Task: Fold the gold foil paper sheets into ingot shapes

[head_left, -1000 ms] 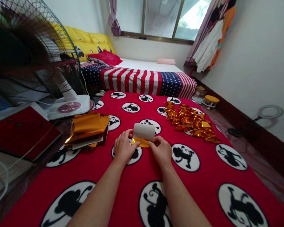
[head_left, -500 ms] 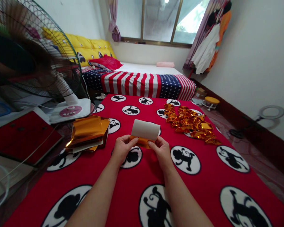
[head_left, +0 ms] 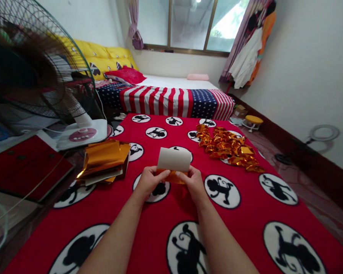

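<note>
Since the earlier frame, our left hand (head_left: pixel 149 181) and right hand (head_left: pixel 194 182) have brought their thumbs nearer each other on the paper sheet (head_left: pixel 173 159), which now sits more level. Left to right, we have a stack of gold paper (head_left: pixel 105 156), the sheet over the red cloth (head_left: pixel 154 228), either side pinched between thumb and fingers, and folded gold pieces (head_left: pixel 224 145). It looks light, thin and easily creased, probably slippery on its shiny face, so we'd grip gently near both ends.

Fan (head_left: pixel 58 82) cut off at left, blades (head_left: pixel 45 66) blurred, paper (head_left: pixel 173 159) partly hidden by thumbs (head_left: pixel 163 175)
</note>
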The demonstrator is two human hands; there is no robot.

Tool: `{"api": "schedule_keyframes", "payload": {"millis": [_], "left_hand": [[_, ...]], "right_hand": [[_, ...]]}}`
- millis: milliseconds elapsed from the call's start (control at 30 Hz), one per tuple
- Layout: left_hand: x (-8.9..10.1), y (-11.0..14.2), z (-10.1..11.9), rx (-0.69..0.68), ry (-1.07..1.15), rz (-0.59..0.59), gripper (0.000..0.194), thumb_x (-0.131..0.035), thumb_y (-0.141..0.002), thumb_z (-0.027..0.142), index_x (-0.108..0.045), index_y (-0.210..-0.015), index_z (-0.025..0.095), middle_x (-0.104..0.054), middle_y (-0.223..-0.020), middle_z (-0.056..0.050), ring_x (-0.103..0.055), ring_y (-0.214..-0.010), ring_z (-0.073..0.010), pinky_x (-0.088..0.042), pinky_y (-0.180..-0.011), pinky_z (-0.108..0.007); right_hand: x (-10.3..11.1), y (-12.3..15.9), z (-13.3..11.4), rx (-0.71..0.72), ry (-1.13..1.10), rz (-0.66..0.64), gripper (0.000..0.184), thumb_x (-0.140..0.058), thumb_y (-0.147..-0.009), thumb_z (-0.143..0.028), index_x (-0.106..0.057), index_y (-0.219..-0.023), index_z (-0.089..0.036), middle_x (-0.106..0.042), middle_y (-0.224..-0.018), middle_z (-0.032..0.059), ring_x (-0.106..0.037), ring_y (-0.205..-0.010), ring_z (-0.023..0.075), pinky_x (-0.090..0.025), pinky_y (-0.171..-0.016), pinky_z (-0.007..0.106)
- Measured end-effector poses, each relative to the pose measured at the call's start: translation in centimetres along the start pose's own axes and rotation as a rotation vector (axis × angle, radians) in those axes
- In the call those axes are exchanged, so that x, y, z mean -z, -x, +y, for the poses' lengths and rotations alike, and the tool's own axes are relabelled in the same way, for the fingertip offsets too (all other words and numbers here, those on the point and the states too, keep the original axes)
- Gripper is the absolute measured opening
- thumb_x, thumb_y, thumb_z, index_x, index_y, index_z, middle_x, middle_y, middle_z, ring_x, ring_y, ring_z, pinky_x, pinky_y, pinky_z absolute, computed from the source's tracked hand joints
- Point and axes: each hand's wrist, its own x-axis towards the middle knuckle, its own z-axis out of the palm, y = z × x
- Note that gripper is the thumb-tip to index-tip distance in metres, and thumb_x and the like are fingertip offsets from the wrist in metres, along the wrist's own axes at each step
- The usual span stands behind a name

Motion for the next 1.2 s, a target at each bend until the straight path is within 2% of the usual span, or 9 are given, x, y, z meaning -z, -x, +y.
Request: {"api": "schedule_keyframes", "payload": {"millis": [167,267,400,500,667,867,967,1033,1200], "left_hand": [[-0.4,0.1,-0.3,-0.016,0.007,-0.044,0.030,-0.080,-0.061,0.039,-0.076,-0.072,0.011,-0.072,-0.065,-0.005,-0.060,-0.054,-0.0148,-0.046,-0.053,-0.023],[-0.1,0.1,-0.6,-0.005,0.026,0.043,0.033,-0.081,-0.060,0.039,-0.076,-0.075,0.010,-0.072,-0.065,-0.006,-0.062,-0.055,-0.0159,-0.047,-0.053,-0.024],[0.3,0.0,-0.8,0.010,0.127,0.134,0.038,-0.082,-0.058,0.040,-0.076,-0.081,0.010,-0.073,-0.070,-0.008,-0.063,-0.057,-0.0169,-0.049,-0.053,-0.025],[0.3,0.0,-0.7,0.000,0.146,0.188,0.033,-0.083,-0.057,0.037,-0.074,-0.073,0.009,-0.069,-0.061,-0.005,-0.057,-0.050,-0.0119,-0.044,-0.048,-0.021],[-0.5,-0.1,-0.5,-0.043,0.192,0.315,0.031,-0.081,-0.059,0.038,-0.067,-0.060,0.011,-0.056,-0.046,0.003,-0.041,-0.039,-0.0047,-0.032,-0.039,-0.016],[-1.6,-0.2,-1.3,-0.163,0.156,0.299,0.029,-0.077,-0.066,0.038,-0.072,-0.073,0.011,-0.064,-0.056,-0.001,-0.054,-0.051,-0.0103,-0.044,-0.051,-0.020],[-1.9,-0.2,-1.5,-0.208,0.151,0.278,0.026,-0.078,-0.065,0.035,-0.073,-0.076,0.011,-0.068,-0.062,-0.002,-0.059,-0.059,-0.0132,-0.049,-0.059,-0.023],[-1.8,-0.1,-1.5,-0.217,0.123,0.285,0.025,-0.078,-0.065,0.034,-0.073,-0.075,0.012,-0.067,-0.061,-0.001,-0.057,-0.056,-0.0121,-0.046,-0.055,-0.022],[-0.8,-0.2,-1.5,-0.190,0.154,0.430,0.029,-0.077,-0.065,0.039,-0.072,-0.072,0.011,-0.063,-0.056,0.001,-0.049,-0.048,-0.0082,-0.037,-0.048,-0.019]], "right_hand": [[0.2,-0.1,0.4,0.022,0.096,0.009,0.026,-0.079,-0.062,-0.032,-0.074,-0.081,-0.015,-0.073,-0.077,0.0041,-0.066,-0.068,0.0200,-0.052,-0.068,0.031],[0.4,-0.1,0.3,-0.017,0.017,0.001,0.025,-0.079,-0.063,-0.035,-0.072,-0.075,-0.015,-0.071,-0.070,0.0020,-0.062,-0.060,0.0153,-0.049,-0.060,0.026],[0.5,0.0,-0.3,-0.082,-0.046,0.054,0.026,-0.079,-0.064,-0.038,-0.066,-0.065,-0.015,-0.060,-0.056,-0.0027,-0.047,-0.046,0.0073,-0.035,-0.045,0.019],[0.3,0.1,-0.6,-0.057,-0.057,0.113,0.027,-0.077,-0.067,-0.039,-0.063,-0.064,-0.015,-0.052,-0.051,-0.0058,-0.039,-0.044,0.0051,-0.030,-0.043,0.018],[-1.0,0.6,-0.7,0.001,-0.042,0.144,0.036,-0.070,-0.074,-0.049,-0.059,-0.064,-0.016,-0.053,-0.052,-0.0042,-0.041,-0.046,0.0067,-0.032,-0.046,0.019],[-3.8,1.3,-0.2,-0.017,-0.044,0.035,0.031,-0.074,-0.069,-0.045,-0.066,-0.076,-0.015,-0.058,-0.059,-0.0003,-0.047,-0.051,0.0109,-0.033,-0.046,0.022],[-4.5,1.5,0.3,-0.022,-0.069,0.065,0.031,-0.070,-0.074,-0.044,-0.062,-0.066,-0.015,-0.053,-0.056,-0.0013,-0.043,-0.051,0.0094,-0.030,-0.046,0.022],[-4.3,1.5,0.5,-0.028,-0.109,0.093,0.032,-0.070,-0.074,-0.041,-0.056,-0.061,-0.016,-0.046,-0.053,-0.0041,-0.036,-0.047,0.0070,-0.026,-0.044,0.021],[-2.0,0.8,0.2,0.032,-0.288,0.308,0.036,-0.067,-0.076,-0.035,-0.042,-0.056,-0.019,-0.038,-0.051,-0.0079,-0.026,-0.043,0.0044,-0.017,-0.040,0.019]]}}
